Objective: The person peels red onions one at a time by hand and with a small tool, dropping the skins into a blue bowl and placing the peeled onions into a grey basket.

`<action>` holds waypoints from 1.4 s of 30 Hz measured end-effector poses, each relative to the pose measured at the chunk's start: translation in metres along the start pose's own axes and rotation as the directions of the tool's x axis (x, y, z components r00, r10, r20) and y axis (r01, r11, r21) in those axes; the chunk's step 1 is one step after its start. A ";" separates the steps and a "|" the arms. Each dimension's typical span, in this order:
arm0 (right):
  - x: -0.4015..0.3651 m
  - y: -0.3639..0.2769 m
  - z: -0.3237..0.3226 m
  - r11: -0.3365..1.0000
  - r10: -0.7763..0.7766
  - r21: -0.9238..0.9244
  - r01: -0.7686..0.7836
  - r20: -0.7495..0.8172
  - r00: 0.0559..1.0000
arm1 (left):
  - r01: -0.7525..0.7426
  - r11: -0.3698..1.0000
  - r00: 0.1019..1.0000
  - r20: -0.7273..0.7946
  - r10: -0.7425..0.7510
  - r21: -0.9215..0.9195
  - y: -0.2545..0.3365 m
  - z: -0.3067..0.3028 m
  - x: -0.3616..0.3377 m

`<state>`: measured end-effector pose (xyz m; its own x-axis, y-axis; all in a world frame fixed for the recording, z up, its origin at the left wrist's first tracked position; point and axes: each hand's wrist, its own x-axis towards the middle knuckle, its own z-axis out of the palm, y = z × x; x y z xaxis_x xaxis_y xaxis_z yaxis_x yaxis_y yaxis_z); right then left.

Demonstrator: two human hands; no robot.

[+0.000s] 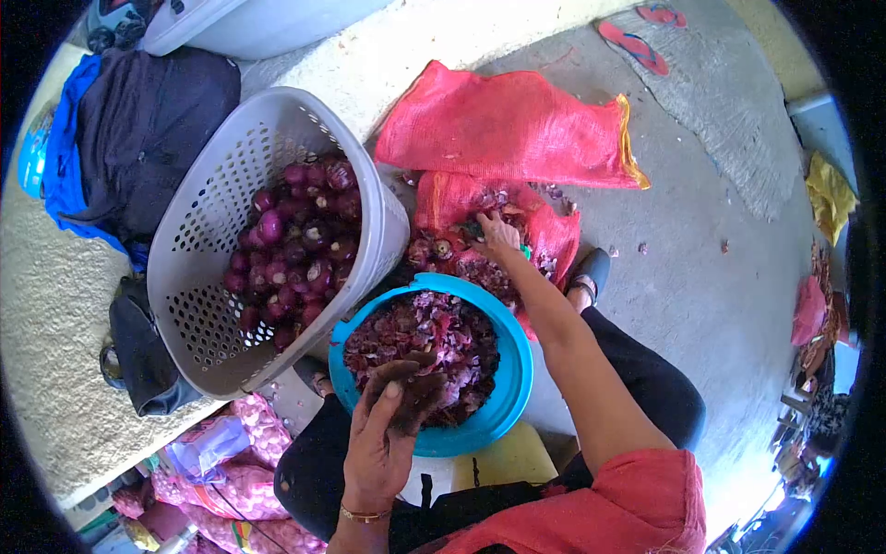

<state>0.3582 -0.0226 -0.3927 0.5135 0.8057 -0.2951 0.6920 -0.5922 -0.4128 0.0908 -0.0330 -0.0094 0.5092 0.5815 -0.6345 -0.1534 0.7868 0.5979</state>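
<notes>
Two bare hands are working among purple onions (314, 222) and papery skins (452, 323). The left hand (388, 425) is hovering over the near part of a round, smooth blue tub (519, 342), its dark-stained fingers curling loosely; whether they are gripping anything, I cannot tell. A thin bracelet (365, 515) is circling that wrist. The right hand (498, 234) is reaching beyond the tub to a coarse red lower sack (561, 233), its fingers bending down among onions and loose skins; their grip is partly hidden, so I cannot tell whether they are closing on one. Glossy, round onions are filling part of a grey plastic basket (394, 222), which is tilting, its walls pierced with small holes. Flaky skins are heaping in the tub. A folded upper sack (498, 120), woven and edged in yellow, is lying just past the lower one. Smooth grey concrete floor (683, 305) is spreading to the right, with a few scraps dotting it and pink sandals (632, 46) lying at the far side. A rough, pale ledge (55, 332) is running along the left, bearing dark cloth (148, 129), and pink net bags (258, 434) are bulging below it. The basket is standing close against the tub's left edge, the sacks are bordering its far edge, and the person's legs are bracketing it, while wider floor is stretching beyond the right leg
</notes>
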 end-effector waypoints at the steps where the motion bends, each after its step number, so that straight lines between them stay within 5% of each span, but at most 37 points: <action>1: 0.002 0.000 -0.002 1.000 0.018 -0.019 -0.018 0.033 0.999 | -0.002 1.000 1.000 -0.002 0.002 0.006 -0.001 0.000 0.001; 6: -0.003 0.005 -0.023 0.993 0.118 0.006 -0.119 0.110 0.987 | 0.027 1.000 0.999 0.029 -0.027 -0.015 -0.002 0.004 0.002; 8: -0.008 0.021 -0.019 0.968 0.135 0.211 -0.140 0.038 0.990 | 0.029 0.999 0.999 0.040 -0.029 -0.021 -0.002 0.003 0.000; 12: -0.031 0.011 -0.057 0.847 0.200 0.497 -0.187 0.028 0.979 | -0.201 0.973 0.976 0.110 0.188 0.117 -0.007 -0.006 -0.008; 13: -0.039 0.004 -0.075 0.707 0.184 0.651 -0.278 0.211 0.960 | -0.197 0.975 0.975 0.121 0.184 0.103 -0.007 -0.010 -0.006; 15: -0.039 0.004 -0.059 0.646 0.151 0.728 -0.228 0.171 0.974 | -0.218 0.973 0.969 0.136 0.207 0.080 -0.006 -0.017 -0.005; 17: -0.053 -0.013 -0.063 0.581 0.109 0.795 -0.175 0.137 0.985 | -0.303 0.918 0.950 0.158 0.270 0.256 -0.004 -0.024 -0.007; 19: -0.101 -0.068 -0.112 0.396 0.082 0.875 -0.280 0.270 0.959 | -0.249 0.955 0.966 0.110 0.233 0.164 0.000 -0.033 -0.005; 20: -0.119 -0.086 -0.130 0.411 0.062 0.873 -0.262 0.260 0.964 | -0.169 0.982 0.984 0.074 0.164 0.078 0.003 -0.036 -0.005; 22: -0.150 -0.116 -0.159 0.414 -0.130 0.855 -0.314 0.396 0.909 | -0.235 0.956 0.972 0.067 0.227 0.173 0.009 -0.037 -0.010; 24: -0.171 -0.138 -0.178 0.398 -0.283 0.869 -0.294 0.422 0.861 | -0.382 0.768 0.923 0.176 0.342 0.514 0.010 -0.044 -0.012; 26: -0.192 -0.159 -0.194 0.382 -0.423 0.877 -0.290 0.445 0.789 | -0.492 0.643 0.862 0.228 0.452 0.587 0.007 -0.053 -0.014; 28: -0.211 -0.179 -0.212 0.389 -0.503 0.892 -0.233 0.417 0.757 | -0.635 0.210 0.689 0.422 0.589 0.744 0.007 -0.057 -0.021; 36: -0.234 -0.195 -0.224 0.354 -0.560 0.900 -0.256 0.423 0.713 | -0.655 0.145 0.635 0.436 0.638 0.742 0.002 -0.057 -0.038; 38: -0.234 -0.199 -0.220 0.357 -0.437 0.890 -0.284 0.427 0.791 | -0.600 0.065 0.618 0.410 0.671 0.797 0.006 -0.051 -0.040; 42: -0.228 -0.191 -0.221 0.285 -0.435 0.898 -0.335 0.433 0.789 | -0.600 0.111 0.631 0.384 0.674 0.792 0.011 -0.051 -0.026</action>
<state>0.2210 -0.0942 -0.0559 -0.1157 0.8971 -0.4265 -0.4303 -0.4322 -0.7925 0.0328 -0.0296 -0.0111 0.5428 0.8180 0.1904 0.3481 -0.4255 0.8353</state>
